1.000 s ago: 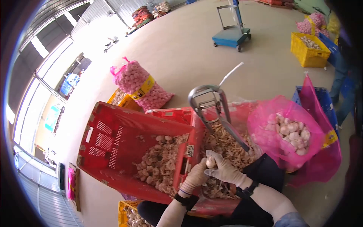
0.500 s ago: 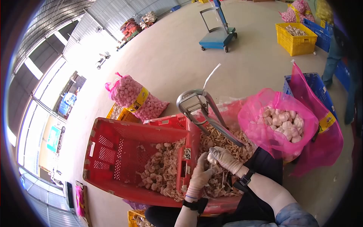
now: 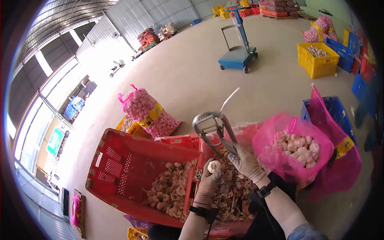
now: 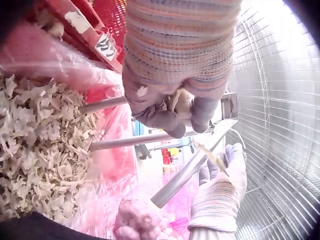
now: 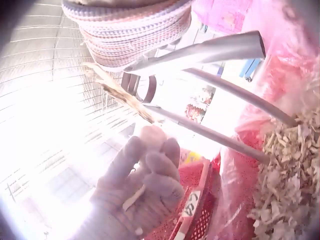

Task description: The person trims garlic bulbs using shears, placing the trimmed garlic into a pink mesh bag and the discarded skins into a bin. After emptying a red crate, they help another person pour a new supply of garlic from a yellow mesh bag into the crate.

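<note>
In the head view my gloved left hand (image 3: 208, 182) holds a white garlic bulb (image 3: 215, 166) between thumb and fingers, above the near wall of the red crate. In the right wrist view the bulb (image 5: 152, 136) has a long dry stem (image 5: 122, 97) that points up toward the metal frame. My gloved right hand (image 3: 249, 165) grips the lever (image 4: 187, 172) of a grey metal stem cutter (image 3: 212, 122). Its fingers are partly hidden behind the lever in the left wrist view. Below the hands lie dry garlic stems and skins (image 4: 40, 155).
A tilted red crate (image 3: 124, 140) with garlic is at left. An open pink mesh bag (image 3: 266, 138) of cleaned bulbs stands at right, beside a blue crate (image 3: 336, 108). Beyond are a full pink sack (image 3: 140, 106), a blue platform scale (image 3: 238, 58) and a yellow crate (image 3: 318, 66).
Both hands were together at the bulb. My right hand has left it and moved up to the cutter's lever, while my left hand keeps the bulb, now turned toward the head camera.
</note>
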A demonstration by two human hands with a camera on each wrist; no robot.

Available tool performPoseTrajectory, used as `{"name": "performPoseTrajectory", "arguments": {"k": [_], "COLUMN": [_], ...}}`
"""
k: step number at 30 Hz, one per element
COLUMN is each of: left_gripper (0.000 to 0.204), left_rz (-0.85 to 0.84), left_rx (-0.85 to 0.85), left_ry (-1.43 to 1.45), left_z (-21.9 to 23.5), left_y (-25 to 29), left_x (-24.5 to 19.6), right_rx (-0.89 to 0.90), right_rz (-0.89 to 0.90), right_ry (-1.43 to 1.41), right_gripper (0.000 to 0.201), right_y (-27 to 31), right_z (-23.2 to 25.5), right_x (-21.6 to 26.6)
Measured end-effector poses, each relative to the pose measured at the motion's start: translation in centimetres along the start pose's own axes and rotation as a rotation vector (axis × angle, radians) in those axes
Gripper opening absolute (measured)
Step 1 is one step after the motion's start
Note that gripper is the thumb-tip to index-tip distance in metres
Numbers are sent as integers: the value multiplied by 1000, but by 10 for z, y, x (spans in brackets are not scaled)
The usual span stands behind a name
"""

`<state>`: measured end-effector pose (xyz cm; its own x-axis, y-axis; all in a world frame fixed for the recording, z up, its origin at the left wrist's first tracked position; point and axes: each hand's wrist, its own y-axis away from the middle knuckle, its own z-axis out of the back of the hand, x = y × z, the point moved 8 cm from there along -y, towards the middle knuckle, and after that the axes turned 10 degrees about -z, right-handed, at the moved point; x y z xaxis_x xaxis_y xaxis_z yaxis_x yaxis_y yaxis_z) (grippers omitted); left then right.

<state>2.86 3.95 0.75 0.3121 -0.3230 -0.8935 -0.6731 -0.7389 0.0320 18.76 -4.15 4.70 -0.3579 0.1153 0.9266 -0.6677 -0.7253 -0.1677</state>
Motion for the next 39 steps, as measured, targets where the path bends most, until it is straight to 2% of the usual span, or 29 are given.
{"name": "performPoseTrajectory", "arguments": {"k": [1,2,4,5,8,11,13,14,17,21,24,26,27,29,31,39], "left_gripper": [61,60,54,50,44,45,46,46,47,44,40,38,36,34,27,24], "left_rz": [6,12,-41,-31,-2,-5,-185,-182,-233,-257,-244,-232,-206,-182,-87,-71], "left_rx": [11,23,37,42,38,34,-52,-52,6,-65,-112,-121,-128,-133,-197,-122], "left_ry": [-94,-189,-192,-200,-232,-191,-127,-125,-155,-254,-346,-382,-394,-403,-402,-442], "left_z": [-3,-4,-8,-11,-16,-28,-34,-34,-38,-32,-29,-28,-27,-30,-33,-20], "left_y": [-8,-16,-32,-37,-48,-50,-50,-50,-48,-51,-52,-51,-51,-51,-48,-60], "left_x": [-4,-7,-8,-8,-10,-13,-23,-22,-25,-26,-30,-32,-31,-34,-38,-33], "right_rx": [75,67,185,314,275,280,255,232,206,206,239,446,447,564,569,552], "right_rz": [-47,-36,-106,-275,-168,-174,-129,-89,-108,-84,-123,-395,-393,-586,-598,-598], "right_ry": [126,129,120,11,23,14,34,54,158,142,7,-284,-281,-453,-447,-367], "right_gripper": [39,39,39,42,43,36,39,43,41,41,42,41,41,45,46,48], "right_y": [-5,-4,-2,4,1,1,2,3,2,3,4,11,13,24,24,25], "right_z": [-2,-1,2,2,1,2,6,9,6,7,9,-2,4,8,10,12], "right_x": [-11,-15,-7,-8,-16,-15,-4,1,-8,1,5,-7,2,16,21,24]}}
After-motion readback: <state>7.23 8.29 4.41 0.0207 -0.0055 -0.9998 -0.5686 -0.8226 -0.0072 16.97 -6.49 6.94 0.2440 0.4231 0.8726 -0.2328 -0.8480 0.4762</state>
